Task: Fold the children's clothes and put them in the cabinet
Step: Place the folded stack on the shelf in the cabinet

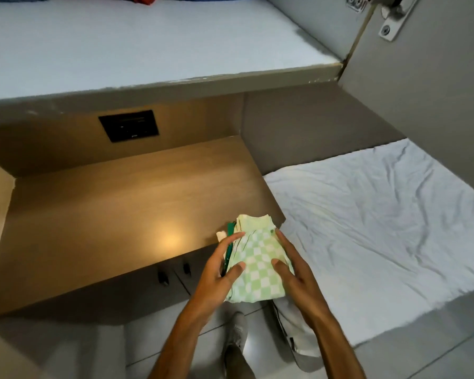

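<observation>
You have the folded stack of children's clothes (253, 258), a light green and white chequered cotton piece on top, clamped between both hands, and it hangs in the air over the near right corner of the tan wood-grain worktop (121, 214), partly past its front edge. Your left hand (219, 272) takes the stack's left flank, fingers (234, 237) spread up along the side and the thumb laid on the chequered face; your right hand (290, 269) mirrors it on the right flank, fingers open and pressed flat to the cloth. Neither hand is curled shut; both hold by squeezing inward.

The stack's long axis runs away from you, ribbed pale green hem at the far end. A dark green garment (231, 228) and a white one (221, 235) show as thin layers at the left far corner, so the pile is soft, layered and likely to slide or splay if the squeeze eases.

The relation that matters: the grey cabinet doors (175, 272) with small dark knobs sit below the worktop's front edge, down and to the left of the stack, and they look closed. Your left hand is the nearer one to those knobs, so I judge you would need to free it, carrying the pile on your right

The rumpled white bedsheet (381, 214) lies just right of the worktop
</observation>
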